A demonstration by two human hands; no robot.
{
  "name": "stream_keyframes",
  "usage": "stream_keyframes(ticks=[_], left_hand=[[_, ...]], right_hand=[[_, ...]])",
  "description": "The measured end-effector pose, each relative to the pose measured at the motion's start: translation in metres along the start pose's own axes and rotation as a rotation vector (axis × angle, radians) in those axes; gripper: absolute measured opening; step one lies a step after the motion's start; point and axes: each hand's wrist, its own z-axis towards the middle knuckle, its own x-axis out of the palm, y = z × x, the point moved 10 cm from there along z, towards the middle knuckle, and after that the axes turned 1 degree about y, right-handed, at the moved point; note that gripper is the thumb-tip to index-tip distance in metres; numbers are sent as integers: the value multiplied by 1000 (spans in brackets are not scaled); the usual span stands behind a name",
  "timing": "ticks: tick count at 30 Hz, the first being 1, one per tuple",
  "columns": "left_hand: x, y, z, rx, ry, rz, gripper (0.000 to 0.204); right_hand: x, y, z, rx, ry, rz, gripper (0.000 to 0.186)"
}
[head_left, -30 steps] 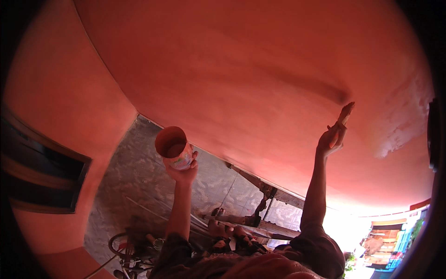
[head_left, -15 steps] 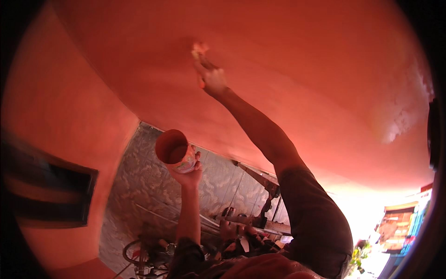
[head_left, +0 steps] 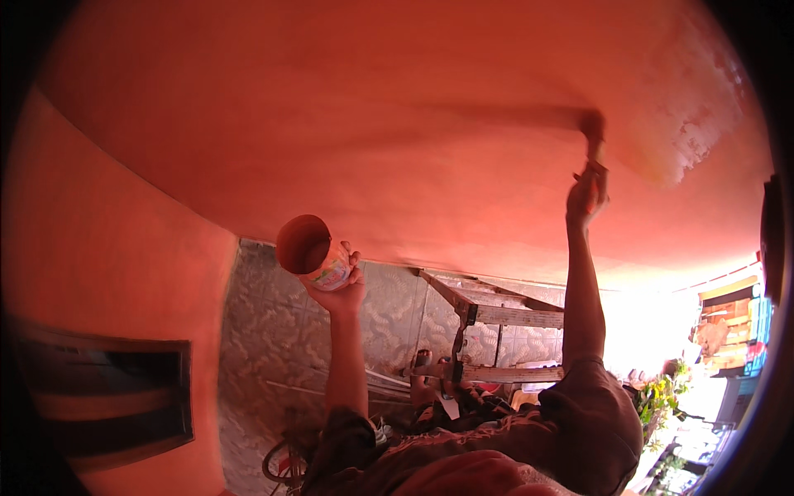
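Note:
A round paint pot (head_left: 332, 274) with a printed label rests in my left hand (head_left: 346, 291), fingers wrapped around its side. Its mouth tilts toward me, and the inside is coated orange-red. My right hand (head_left: 587, 194) is closed on the handle of a paintbrush (head_left: 594, 147), raised far to the right. The dark bristles press against the orange-red wall (head_left: 397, 157), where a darker streak trails off to their left. Right of the brush, a pale, unevenly coloured patch (head_left: 699, 136) shows on the wall.
A wooden frame like a ladder or trestle (head_left: 513, 316) stands on the patterned tile floor (head_left: 273, 331) below my arms. A dark-framed window opening (head_left: 107, 397) is in the left wall. Part of a wheel (head_left: 285, 463) shows lower left. Green plants (head_left: 662, 393) stand in bright light at right.
My right hand has swept the brush from the upper middle of the wall far to the right. The paint pot stays in my left hand, nearly in place. The view has shifted slightly.

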Motion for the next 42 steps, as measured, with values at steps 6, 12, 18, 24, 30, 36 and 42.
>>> stream_keyframes(ticks=[6,12,18,24,30,36,42], left_hand=[[24,12,10,-52,70,22,70],[16,2,-1,-8,41,18,70],[17,-15,-24,17,-7,49,72],[12,-17,-34,27,18,87,75],[47,41,-7,-98,134,32,67],[70,104,2,-218,132,33,66],[75,142,-6,-373,153,0,65]], right_hand=[[66,-29,-32,264,-68,391,33],[201,223,-109,-261,448,462,48],[254,339,-138,-597,481,630,39],[195,241,-79,-320,515,664,20],[51,43,8,-198,307,467,11],[-74,-115,55,135,-47,296,11],[-157,-206,24,418,-440,73,13]])
